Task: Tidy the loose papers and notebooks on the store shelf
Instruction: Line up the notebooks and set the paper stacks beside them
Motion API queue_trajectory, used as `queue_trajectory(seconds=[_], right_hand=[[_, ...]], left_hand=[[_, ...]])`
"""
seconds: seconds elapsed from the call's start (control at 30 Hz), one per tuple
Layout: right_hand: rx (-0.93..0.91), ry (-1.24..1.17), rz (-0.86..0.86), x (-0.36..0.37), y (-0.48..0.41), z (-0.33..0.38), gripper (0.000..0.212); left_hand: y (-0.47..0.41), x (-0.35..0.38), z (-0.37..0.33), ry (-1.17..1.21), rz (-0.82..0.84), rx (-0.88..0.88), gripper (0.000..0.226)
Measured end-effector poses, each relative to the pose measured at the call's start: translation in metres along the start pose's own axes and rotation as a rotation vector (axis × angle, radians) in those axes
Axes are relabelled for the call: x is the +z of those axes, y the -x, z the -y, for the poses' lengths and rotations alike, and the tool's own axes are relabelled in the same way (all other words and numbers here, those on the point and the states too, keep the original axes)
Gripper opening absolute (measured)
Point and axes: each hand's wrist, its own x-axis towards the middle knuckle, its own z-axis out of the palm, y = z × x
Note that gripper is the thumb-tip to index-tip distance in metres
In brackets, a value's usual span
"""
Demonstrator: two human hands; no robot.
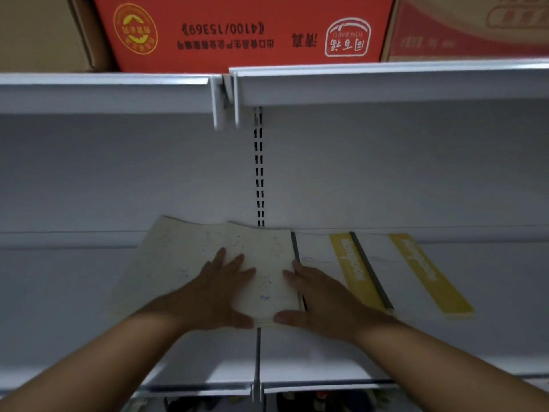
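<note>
Reaching in from 7 and 5 o'clock with two bare forearms, meeting over the middle of a white shelf [74,292]. Laying the left hand [221,292] flat on a cream notebook [178,263], with fingers straight and spread and the thumb along the near edge; released, gripping nothing. Resting the right hand [322,304] just at 3 o'clock of the left, with fingers stretched along the right edge of the cream notebook and the thumb pointing toward 9 o'clock at its near corner; likewise loose, clutching nothing, and partly covering the neighbour underneath. Pressing that wide, pale notebook, marked with faint blue dots, down on the shelf, with its far edge against the back panel at 12 o'clock.

Moving outward toward 3 o'clock: meeting a first yellow-banded notebook [344,263] just beside the cream one, lying flat, with a dark spine [371,275] along its right side; then a second yellow-banded notebook [424,272] right beside that spine, angled the same way.

Moving up toward 12 o'clock: passing a slotted upright [259,173], then an upper shelf [371,84] bearing a red carton [252,31] printed upside down, with a brown carton [41,31] at 11 o'clock.
</note>
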Motion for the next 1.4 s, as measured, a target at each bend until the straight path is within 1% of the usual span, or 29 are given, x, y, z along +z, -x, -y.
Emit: queue_trajectory(seconds=[0.03,0.13,0.2,0.27,0.3,0.4,0.47,0.53,0.6,0.7,0.83,0.97,1.0,1.07,1.1,1.2,1.23,1.27,1.33,1.37,1.4], right_hand=[[0.006,0.005,-0.005,-0.001,-0.001,0.000,0.115],[-0.009,-0.024,0.017,-0.001,-0.004,-0.008,0.108],[-0.022,-0.045,0.058,0.000,-0.004,-0.013,0.110],[-0.035,-0.031,0.057,0.001,-0.002,-0.017,0.113],[-0.024,0.012,0.048,0.002,-0.001,-0.020,0.114],[0.051,0.244,0.058,0.003,0.005,-0.026,0.113],[0.086,0.298,0.079,0.006,0.010,-0.029,0.112],[0.073,0.310,0.029,0.011,0.012,-0.033,0.122],[0.048,0.337,-0.028,0.015,0.011,-0.040,0.122],[0.029,0.339,-0.076,0.020,0.010,-0.047,0.117],[0.028,0.331,-0.104,0.022,0.009,-0.049,0.121],[0.044,0.340,-0.097,0.025,0.008,-0.047,0.128],[0.060,0.351,-0.100,0.026,0.009,-0.045,0.125],[0.133,0.397,-0.130,0.029,0.011,-0.040,0.099],[0.174,0.419,-0.137,0.030,0.013,-0.036,0.090],[0.215,0.415,-0.132,0.033,0.017,-0.031,0.086],[0.208,0.386,-0.132,0.034,0.018,-0.033,0.088],[0.196,0.347,-0.139,0.034,0.018,-0.035,0.097],[0.171,0.321,-0.154,0.034,0.018,-0.039,0.130],[0.169,0.328,-0.172,0.034,0.017,-0.041,0.140],[0.168,0.331,-0.179,0.034,0.015,-0.042,0.143]], left_hand=[[-0.002,0.002,0.000,-0.011,-0.020,0.004,0.098],[-0.007,0.006,0.004,-0.047,-0.030,0.018,0.093],[-0.008,0.006,0.002,-0.069,-0.024,0.016,0.091],[-0.007,0.004,-0.001,-0.129,-0.029,0.007,0.091],[-0.006,0.003,-0.004,-0.158,-0.031,-0.001,0.091],[-0.002,0.005,-0.015,-0.234,-0.059,-0.011,0.101],[0.002,0.012,-0.026,-0.317,-0.103,0.007,0.094],[0.005,0.022,-0.040,-0.397,-0.155,0.009,0.080],[0.007,0.030,-0.054,-0.402,-0.170,-0.041,0.073],[0.004,0.035,-0.068,-0.355,-0.139,-0.123,0.069],[0.000,0.041,-0.066,-0.333,-0.155,-0.150,0.068],[-0.002,0.042,-0.065,-0.337,-0.173,-0.159,0.067],[-0.002,0.043,-0.066,-0.338,-0.176,-0.162,0.067],[-0.002,0.044,-0.068,-0.343,-0.191,-0.170,0.066],[-0.001,0.045,-0.068,-0.345,-0.199,-0.174,0.066],[0.000,0.047,-0.068,-0.337,-0.207,-0.173,0.065],[0.000,0.048,-0.068,-0.331,-0.208,-0.171,0.065],[-0.001,0.048,-0.067,-0.322,-0.211,-0.167,0.066],[-0.003,0.047,-0.064,-0.301,-0.213,-0.148,0.066],[-0.004,0.047,-0.063,-0.295,-0.215,-0.138,0.066],[-0.004,0.047,-0.061,-0.292,-0.216,-0.128,0.066]])
